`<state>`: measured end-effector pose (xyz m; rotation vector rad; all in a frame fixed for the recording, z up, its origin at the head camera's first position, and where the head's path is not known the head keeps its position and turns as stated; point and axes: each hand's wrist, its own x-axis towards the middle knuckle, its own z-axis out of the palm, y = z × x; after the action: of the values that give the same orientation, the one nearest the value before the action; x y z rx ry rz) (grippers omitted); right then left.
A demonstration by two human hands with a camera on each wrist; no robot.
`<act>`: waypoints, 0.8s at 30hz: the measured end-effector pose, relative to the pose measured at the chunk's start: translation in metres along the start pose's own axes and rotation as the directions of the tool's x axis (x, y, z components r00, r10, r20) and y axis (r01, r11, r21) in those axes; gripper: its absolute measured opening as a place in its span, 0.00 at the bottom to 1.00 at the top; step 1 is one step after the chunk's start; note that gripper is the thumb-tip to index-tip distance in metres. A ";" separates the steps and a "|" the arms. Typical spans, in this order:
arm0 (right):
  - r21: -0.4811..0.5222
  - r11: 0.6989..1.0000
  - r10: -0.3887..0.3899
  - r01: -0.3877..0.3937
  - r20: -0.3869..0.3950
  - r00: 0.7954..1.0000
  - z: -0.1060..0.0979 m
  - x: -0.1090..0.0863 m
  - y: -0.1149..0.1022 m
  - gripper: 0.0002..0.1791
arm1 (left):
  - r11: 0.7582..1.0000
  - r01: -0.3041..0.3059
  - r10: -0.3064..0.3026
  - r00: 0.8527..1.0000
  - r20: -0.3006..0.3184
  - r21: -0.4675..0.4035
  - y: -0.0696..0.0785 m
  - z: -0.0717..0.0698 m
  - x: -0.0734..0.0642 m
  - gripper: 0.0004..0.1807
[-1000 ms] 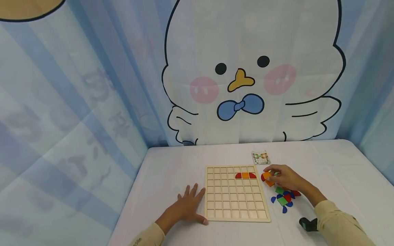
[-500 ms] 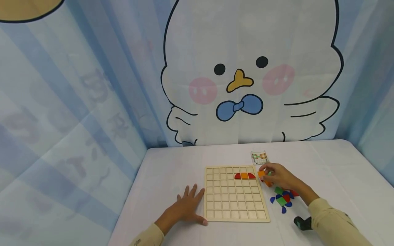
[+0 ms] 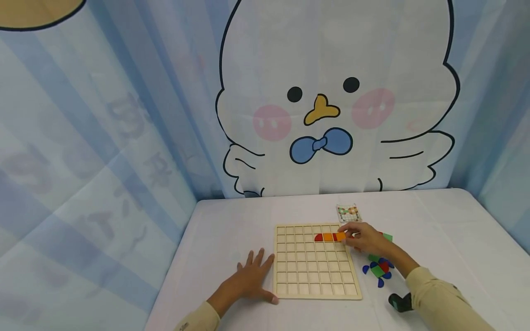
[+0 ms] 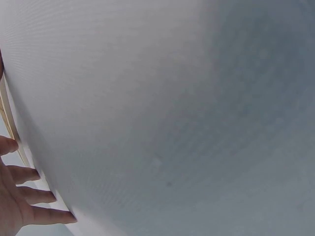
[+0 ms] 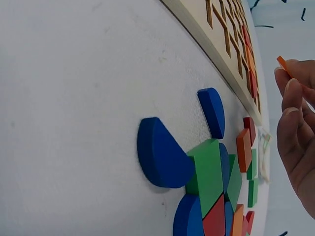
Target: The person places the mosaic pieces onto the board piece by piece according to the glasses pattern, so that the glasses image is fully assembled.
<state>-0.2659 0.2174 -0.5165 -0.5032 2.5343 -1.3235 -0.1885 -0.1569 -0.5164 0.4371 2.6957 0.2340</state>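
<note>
Orange tile (image 3: 340,236) pinched in your right hand (image 3: 365,237) seemed light, rigid, best edge-held; board (image 3: 316,266) lay below fingertips. Left hand's (image 3: 250,277) fingers were spread.

A smooth white table (image 3: 232,225) with rounded far corners stands before a pale blue striped fabric backdrop (image 3: 198,115), printed with a large white, black-outlined cartoon bird (image 3: 323,59) wearing a blue bow tie (image 3: 320,144). Pale blue-and-white side cloth (image 3: 83,138) with blurred grey lettering hangs at left, under soft light.
</note>
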 end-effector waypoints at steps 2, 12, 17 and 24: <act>-0.006 1.000 0.001 -0.001 0.002 1.000 0.002 0.001 -0.001 0.19 | 1.000 0.001 -0.001 1.000 0.000 -0.003 0.000 -0.001 -0.001 0.67; 0.029 0.999 -0.028 0.027 0.023 0.999 0.013 0.006 0.004 0.17 | 1.000 -0.022 0.022 1.000 -0.008 -0.003 0.000 -0.002 -0.004 0.66; 0.047 0.999 -0.015 0.012 0.065 0.998 0.017 0.007 0.003 0.18 | 1.000 -0.027 0.027 1.000 -0.012 -0.005 -0.001 -0.001 -0.004 0.66; 0.050 0.998 -0.030 0.025 0.099 0.995 0.022 0.009 0.003 0.17 | 1.000 -0.026 0.026 1.000 -0.011 -0.011 -0.002 0.000 -0.003 0.66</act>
<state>-0.2672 0.1989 -0.5312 -0.5808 2.4171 -1.3321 -0.1861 -0.1599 -0.5160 0.4693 2.6995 0.2590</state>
